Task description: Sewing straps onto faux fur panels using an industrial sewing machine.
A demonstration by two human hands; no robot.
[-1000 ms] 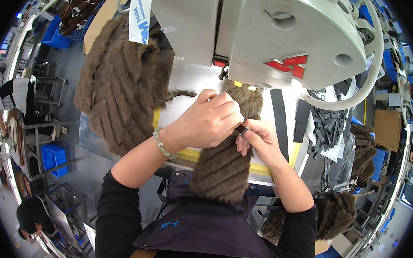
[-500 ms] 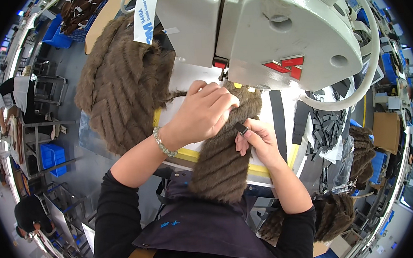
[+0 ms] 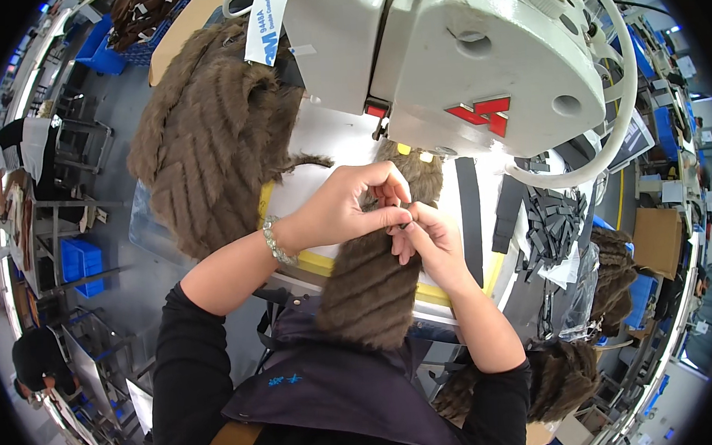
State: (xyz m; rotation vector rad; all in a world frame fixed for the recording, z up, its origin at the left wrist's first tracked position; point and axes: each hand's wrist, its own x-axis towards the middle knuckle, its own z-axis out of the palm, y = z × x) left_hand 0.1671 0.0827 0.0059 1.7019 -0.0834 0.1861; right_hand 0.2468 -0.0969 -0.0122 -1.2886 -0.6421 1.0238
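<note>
From the head camera, two hands meet under one white sewing machine (image 3: 460, 61). The left hand (image 3: 347, 207) and right hand (image 3: 426, 243) both pinch one brown fur strip (image 3: 372, 287), which hangs over the table edge (image 3: 326, 263). One fur pile (image 3: 212, 141) lies at left.

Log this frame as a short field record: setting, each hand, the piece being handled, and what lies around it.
setting: white sewing machine on a lit white table
left hand: fingertips pinched on the brown fur strip
right hand: pinching the same spot, against the left hand
fur strip: runs under the machine head, hangs over the table edge
nearby: fur pile at left; black strips at right
</note>
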